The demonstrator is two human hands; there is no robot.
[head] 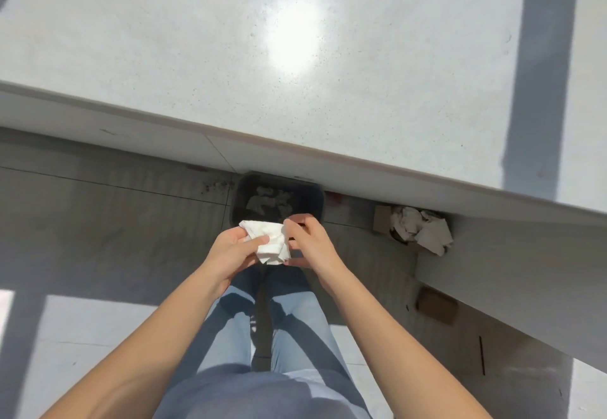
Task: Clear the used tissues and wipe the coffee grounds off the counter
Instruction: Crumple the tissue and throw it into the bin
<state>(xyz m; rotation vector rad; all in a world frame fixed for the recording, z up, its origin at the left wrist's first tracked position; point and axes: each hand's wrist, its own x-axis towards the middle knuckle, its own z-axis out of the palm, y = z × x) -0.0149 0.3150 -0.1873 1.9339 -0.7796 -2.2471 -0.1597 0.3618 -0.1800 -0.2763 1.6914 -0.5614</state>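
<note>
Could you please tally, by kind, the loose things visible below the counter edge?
Held tissue, gripped by left hand and right hand: 1
Dark bin with crumpled tissues inside: 1
Cardboard box stuffed with crumpled paper: 1
Flat cardboard piece on the floor: 1
Total: 4

I see a pale speckled counter [230, 57] with only a glare spot and shadow bands on it. Below, the tiled floor [98, 221] carries a dark bin [244, 195], a cardboard box [382, 218] of crumpled paper and a flat cardboard piece [437, 305].
</note>
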